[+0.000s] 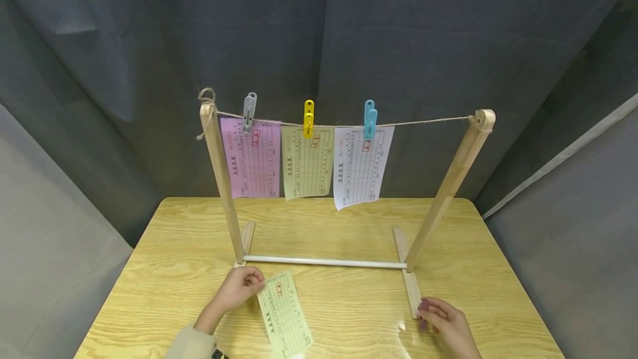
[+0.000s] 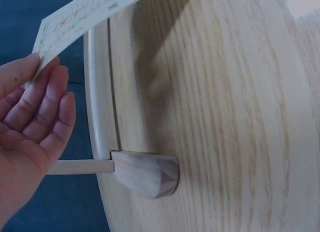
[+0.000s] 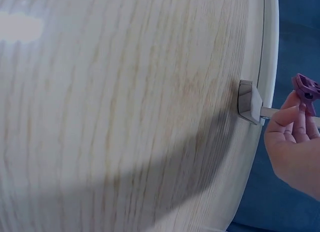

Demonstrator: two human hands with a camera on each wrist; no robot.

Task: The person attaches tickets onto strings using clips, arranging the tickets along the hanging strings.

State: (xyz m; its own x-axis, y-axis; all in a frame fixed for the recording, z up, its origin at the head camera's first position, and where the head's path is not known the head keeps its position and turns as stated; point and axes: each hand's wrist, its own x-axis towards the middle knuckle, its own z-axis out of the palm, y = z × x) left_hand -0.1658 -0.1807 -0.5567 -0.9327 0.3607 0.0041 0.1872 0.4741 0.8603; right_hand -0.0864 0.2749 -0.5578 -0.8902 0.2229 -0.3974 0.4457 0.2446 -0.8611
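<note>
While the left hand (image 1: 239,288) pinches the top edge of a pale green slip (image 1: 285,314) between thumb and fingertips, the rest of that slip lies flat on the wooden table (image 1: 164,270), slanting toward the near edge. From the left wrist view the fingers (image 2: 47,99) are only lightly bent, with the slip's edge caught at their tips. The right hand (image 1: 448,323) rests low on the right side of the table, its fingers curled round a small purple clip (image 1: 423,308); the right wrist view shows the clip (image 3: 306,89) nipped between thumb and fingertips, and whether its jaws are sprung apart cannot be told.

Between and just beyond both hands stands a wooden drying frame (image 1: 224,193): two leaning posts on flat feet, joined low down by a white crossbar (image 1: 324,262). The right hand sits just beside the near end of the right foot (image 1: 410,287), and the left hand is close to the foot of the left post.

Across the tops of the posts runs a twine line (image 1: 428,122). Three slips hang from it, side by side: a pink slip (image 1: 251,162) under a grey peg (image 1: 248,111), a second green slip (image 1: 308,162) under a yellow peg (image 1: 309,118), and a white slip (image 1: 360,166) under a blue peg (image 1: 370,118). Grey cloth (image 1: 124,43) closes off the background.
</note>
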